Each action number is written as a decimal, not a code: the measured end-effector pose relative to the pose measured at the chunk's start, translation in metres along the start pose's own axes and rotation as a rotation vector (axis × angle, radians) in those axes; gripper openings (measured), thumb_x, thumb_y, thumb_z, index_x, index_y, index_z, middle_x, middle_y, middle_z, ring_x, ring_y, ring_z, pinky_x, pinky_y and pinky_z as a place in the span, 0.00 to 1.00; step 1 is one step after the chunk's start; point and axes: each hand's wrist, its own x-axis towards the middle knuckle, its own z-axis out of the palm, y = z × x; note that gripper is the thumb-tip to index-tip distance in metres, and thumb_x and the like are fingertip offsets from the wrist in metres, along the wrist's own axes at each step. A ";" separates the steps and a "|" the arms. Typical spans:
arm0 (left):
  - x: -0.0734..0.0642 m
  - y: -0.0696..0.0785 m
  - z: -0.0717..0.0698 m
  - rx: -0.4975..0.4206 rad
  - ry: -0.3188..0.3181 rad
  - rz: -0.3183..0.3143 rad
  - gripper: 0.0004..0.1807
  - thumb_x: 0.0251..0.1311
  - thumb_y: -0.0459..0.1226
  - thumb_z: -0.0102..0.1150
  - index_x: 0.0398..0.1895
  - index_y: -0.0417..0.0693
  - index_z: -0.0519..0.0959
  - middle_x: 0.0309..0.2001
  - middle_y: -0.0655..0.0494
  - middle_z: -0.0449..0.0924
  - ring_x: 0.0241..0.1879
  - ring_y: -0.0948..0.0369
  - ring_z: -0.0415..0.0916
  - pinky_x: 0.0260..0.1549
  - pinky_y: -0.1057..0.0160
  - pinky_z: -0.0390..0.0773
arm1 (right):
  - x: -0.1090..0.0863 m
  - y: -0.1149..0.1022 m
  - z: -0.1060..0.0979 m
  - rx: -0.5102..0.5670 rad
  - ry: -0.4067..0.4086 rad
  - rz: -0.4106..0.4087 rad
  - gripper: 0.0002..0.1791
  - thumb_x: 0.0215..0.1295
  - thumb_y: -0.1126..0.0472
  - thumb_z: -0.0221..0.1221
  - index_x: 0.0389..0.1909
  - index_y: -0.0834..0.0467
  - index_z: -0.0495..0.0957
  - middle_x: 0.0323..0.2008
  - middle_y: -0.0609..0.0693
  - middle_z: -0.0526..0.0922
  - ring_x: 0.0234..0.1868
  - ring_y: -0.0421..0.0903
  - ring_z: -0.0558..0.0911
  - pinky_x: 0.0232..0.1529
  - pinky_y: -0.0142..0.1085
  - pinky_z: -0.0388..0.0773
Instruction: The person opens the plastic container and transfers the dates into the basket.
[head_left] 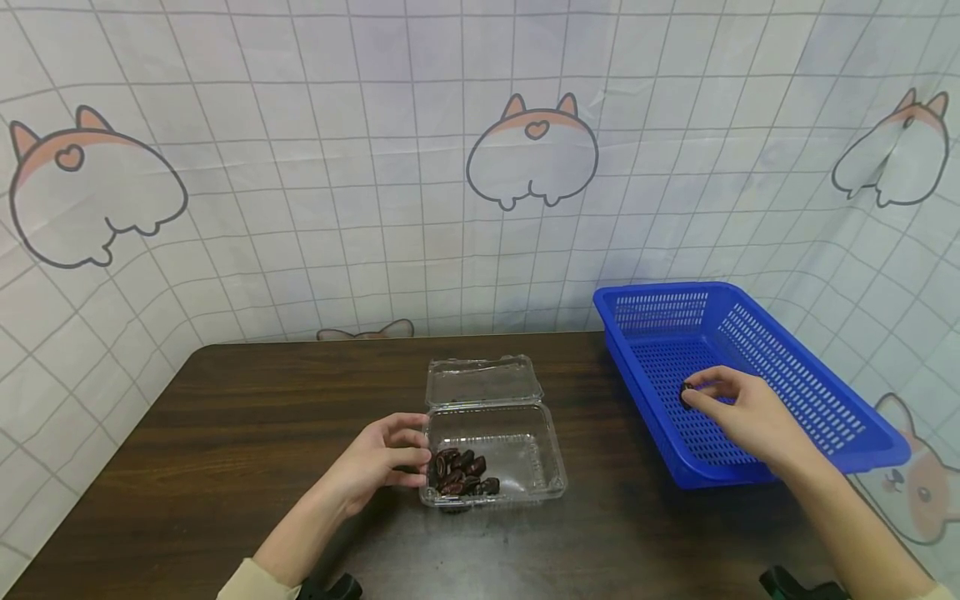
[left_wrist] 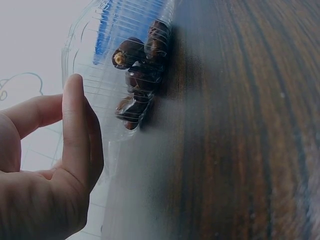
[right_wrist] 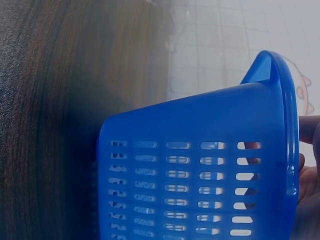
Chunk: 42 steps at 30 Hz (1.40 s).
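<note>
A clear plastic clamshell box stands on the table with its lid folded back. Several dark, glossy dates are heaped at its near left corner; in the left wrist view, dates show through the ribbed wall. My left hand rests against the box's left side, fingers fairly straight. Over the blue plastic basket, my right hand pinches a single date between thumb and fingertips. The basket's slotted end wall mostly hides that hand in the right wrist view.
The dark wood-grain table carries the box in the middle and the basket at the right. A white grid-patterned cloth with cartoon corgis hangs behind and along the sides. Black objects show near both forearms at the bottom edge.
</note>
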 end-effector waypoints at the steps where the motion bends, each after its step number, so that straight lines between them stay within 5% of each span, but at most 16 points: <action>1: 0.000 0.000 0.000 -0.001 -0.001 0.000 0.34 0.65 0.26 0.64 0.72 0.30 0.62 0.46 0.43 0.74 0.37 0.55 0.80 0.38 0.57 0.88 | 0.000 0.000 0.000 -0.002 -0.001 0.002 0.23 0.79 0.48 0.56 0.58 0.64 0.77 0.52 0.64 0.83 0.55 0.63 0.79 0.45 0.50 0.78; 7: 0.000 -0.001 -0.001 0.000 -0.003 0.000 0.34 0.65 0.26 0.64 0.72 0.30 0.62 0.47 0.43 0.74 0.37 0.55 0.79 0.39 0.57 0.88 | -0.003 0.002 -0.003 -0.012 0.000 0.013 0.24 0.78 0.48 0.56 0.59 0.64 0.77 0.52 0.63 0.84 0.55 0.63 0.79 0.40 0.42 0.74; 14: 0.001 -0.002 -0.001 -0.001 -0.001 -0.003 0.34 0.66 0.26 0.63 0.72 0.29 0.61 0.48 0.42 0.74 0.38 0.55 0.79 0.39 0.57 0.88 | -0.008 0.004 -0.005 -0.046 0.017 0.015 0.24 0.78 0.47 0.56 0.58 0.64 0.77 0.51 0.64 0.83 0.56 0.66 0.77 0.42 0.47 0.76; 21: 0.002 -0.003 -0.003 -0.016 -0.013 -0.018 0.33 0.66 0.27 0.62 0.71 0.28 0.60 0.48 0.42 0.75 0.37 0.56 0.79 0.40 0.57 0.87 | -0.012 -0.003 -0.005 0.026 0.015 0.020 0.23 0.78 0.49 0.57 0.59 0.64 0.76 0.50 0.64 0.82 0.27 0.50 0.78 0.25 0.38 0.79; 24: 0.002 -0.004 -0.003 -0.020 -0.015 -0.025 0.33 0.67 0.27 0.61 0.71 0.27 0.60 0.48 0.42 0.75 0.37 0.57 0.79 0.39 0.57 0.87 | -0.011 -0.008 -0.003 0.037 0.016 0.002 0.22 0.77 0.49 0.58 0.59 0.63 0.77 0.49 0.62 0.83 0.25 0.49 0.76 0.24 0.38 0.79; 33: 0.004 -0.004 -0.002 -0.044 -0.016 -0.041 0.32 0.67 0.26 0.59 0.71 0.27 0.60 0.47 0.44 0.75 0.36 0.58 0.79 0.38 0.58 0.87 | -0.004 -0.033 0.008 0.095 -0.009 -0.050 0.20 0.77 0.49 0.59 0.58 0.60 0.77 0.48 0.58 0.83 0.35 0.50 0.82 0.29 0.40 0.83; 42: 0.003 -0.005 -0.002 -0.062 -0.025 -0.025 0.33 0.66 0.26 0.59 0.71 0.26 0.59 0.45 0.45 0.75 0.35 0.58 0.79 0.37 0.60 0.87 | 0.004 -0.062 0.031 0.175 -0.068 -0.086 0.18 0.75 0.50 0.61 0.56 0.57 0.77 0.47 0.57 0.82 0.33 0.51 0.81 0.28 0.39 0.80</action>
